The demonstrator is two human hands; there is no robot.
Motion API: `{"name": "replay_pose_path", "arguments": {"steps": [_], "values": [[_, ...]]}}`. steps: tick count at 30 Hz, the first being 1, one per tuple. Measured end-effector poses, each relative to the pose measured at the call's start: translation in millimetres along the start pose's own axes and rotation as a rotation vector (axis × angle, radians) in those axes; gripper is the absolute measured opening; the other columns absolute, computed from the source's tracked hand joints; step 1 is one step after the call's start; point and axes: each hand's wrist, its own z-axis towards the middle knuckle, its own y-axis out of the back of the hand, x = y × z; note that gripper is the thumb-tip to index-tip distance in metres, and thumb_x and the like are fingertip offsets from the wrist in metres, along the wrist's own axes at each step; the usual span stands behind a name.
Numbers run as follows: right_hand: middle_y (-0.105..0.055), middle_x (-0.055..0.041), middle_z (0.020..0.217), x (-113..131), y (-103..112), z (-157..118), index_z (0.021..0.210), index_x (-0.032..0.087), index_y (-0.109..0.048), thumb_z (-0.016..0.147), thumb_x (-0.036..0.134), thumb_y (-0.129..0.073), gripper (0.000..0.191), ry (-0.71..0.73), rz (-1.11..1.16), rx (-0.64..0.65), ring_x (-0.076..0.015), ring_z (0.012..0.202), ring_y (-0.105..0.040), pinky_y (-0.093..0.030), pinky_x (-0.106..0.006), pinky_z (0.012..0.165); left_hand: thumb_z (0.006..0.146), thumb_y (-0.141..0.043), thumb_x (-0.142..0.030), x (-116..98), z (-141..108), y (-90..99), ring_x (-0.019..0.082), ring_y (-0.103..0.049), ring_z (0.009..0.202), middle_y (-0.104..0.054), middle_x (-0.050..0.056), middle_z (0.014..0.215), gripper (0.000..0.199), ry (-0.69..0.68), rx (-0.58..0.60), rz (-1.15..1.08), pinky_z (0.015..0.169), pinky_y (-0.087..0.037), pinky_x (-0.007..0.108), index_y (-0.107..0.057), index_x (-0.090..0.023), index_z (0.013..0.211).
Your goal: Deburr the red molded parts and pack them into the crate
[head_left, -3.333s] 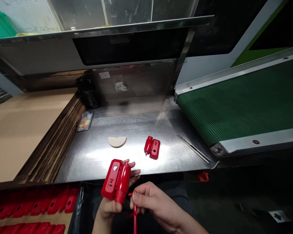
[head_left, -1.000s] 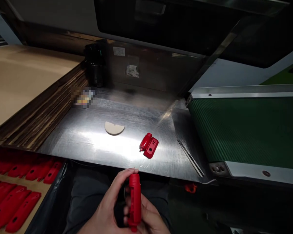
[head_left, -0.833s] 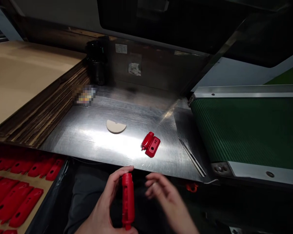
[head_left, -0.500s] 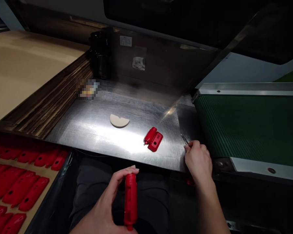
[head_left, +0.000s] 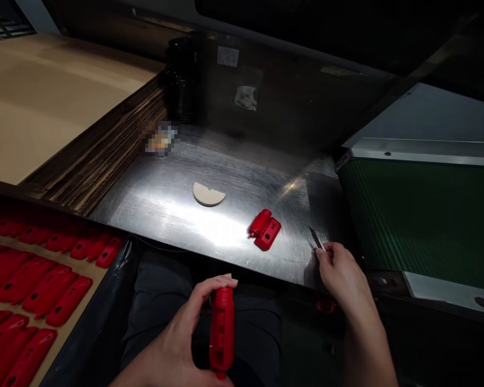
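My left hand [head_left: 177, 328] grips a red plastic housing [head_left: 221, 330] by its two ends, between the fingers on top and the thumb below. The housing stands upright over my lap, its edge with recesses towards me. In my right hand [head_left: 341, 266] is a slim craft knife [head_left: 317, 237], its dark pointed blade aimed away over the right part of the metal table [head_left: 161, 215]. Two more red plastic parts [head_left: 265, 230] lie side by side on the table, left of the knife. Farther left lies a half-round beige piece [head_left: 208, 194] with a small notch.
A stack of brown cardboard sheets [head_left: 64, 97] rises at the left. Below it, several rows of red parts [head_left: 40, 287] lie on cardboard. A green conveyor belt [head_left: 423, 209] with metal rails borders the right. A dark object [head_left: 181, 80] stands at the back.
The whole view has shifted, so the table things appear slightly farther right. The knife now shows its blade more broadly in my right hand. My left hand keeps the same hold on the housing.
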Motion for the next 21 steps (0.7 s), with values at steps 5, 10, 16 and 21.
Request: {"name": "replay_pose_path", "arguments": {"steps": [5, 10, 16, 21], "values": [[-0.069, -0.0062, 0.101, 8, 22, -60, 0.115, 0.028, -0.057, 0.102, 0.057, -0.047, 0.033, 0.262, 0.532, 0.171, -0.0231, 0.087, -0.065, -0.053, -0.033, 0.072, 0.062, -0.1, -0.036, -10, 2, 2.1, 0.037, -0.044, 0.154, -0.047, 0.011, 0.164, 0.115, -0.021, 0.048, 0.036, 0.13, -0.036, 0.052, -0.036, -0.038, 0.158], [-0.075, -0.0031, 0.113, 37, 37, -113, 0.137, 0.036, -0.06, 0.107, 0.048, -0.049, 0.034, 0.521, 0.573, 0.556, -0.0197, 0.101, -0.071, -0.056, -0.027, 0.085, 0.068, -0.097, -0.042, -19, -1, 2.8, 0.036, -0.05, 0.15, -0.052, 0.011, 0.161, 0.109, -0.109, 0.065, 0.042, 0.127, -0.041, 0.05, -0.038, -0.037, 0.16], [-0.073, 0.0012, 0.087, 73, 45, -132, 0.098, 0.029, -0.066, 0.11, 0.043, -0.043, 0.029, 0.721, 0.434, 0.618, -0.0161, 0.076, -0.068, -0.051, -0.028, 0.069, 0.075, -0.092, -0.045, -26, -6, 0.2, 0.037, -0.053, 0.147, -0.053, 0.014, 0.16, 0.105, -0.18, 0.076, 0.061, 0.125, -0.043, 0.052, -0.036, -0.032, 0.163], [-0.07, 0.0061, 0.089, 86, 50, -141, 0.1, 0.029, -0.061, 0.113, 0.036, -0.037, 0.028, 0.794, 0.385, 0.662, -0.0113, 0.076, -0.065, -0.045, -0.027, 0.069, 0.074, -0.091, -0.05, -24, -8, 0.3, 0.036, -0.051, 0.148, -0.05, 0.012, 0.163, 0.108, -0.236, 0.077, 0.09, 0.126, -0.042, 0.052, -0.031, -0.036, 0.164]]}}
